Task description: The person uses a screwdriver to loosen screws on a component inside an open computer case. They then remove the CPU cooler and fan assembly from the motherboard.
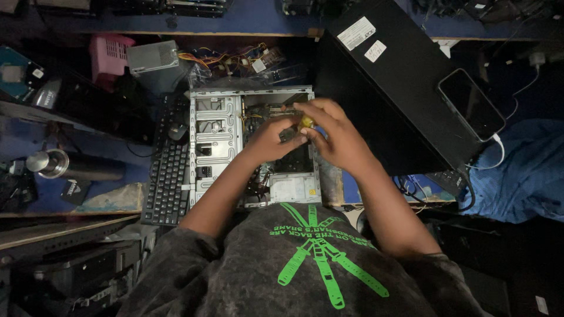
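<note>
An open grey computer case (214, 141) lies on its side on the bench in front of me, with its boards and wires showing. Both my hands are over its inside. My right hand (338, 138) is closed on a small yellow-handled tool (305, 122), which looks like a screwdriver. My left hand (271, 141) has its fingers curled. Its fingertips meet the right hand just below the yellow handle. What the left fingers pinch is hidden between the two hands.
A black keyboard (166, 179) and a mouse (177, 131) lie left of the case. To the right a black tower (388, 82) carries a phone (471, 104). A grey power supply (153, 56) with loose wires sits behind, a metal flask (51, 162) at far left, blue cloth (529, 173) at far right.
</note>
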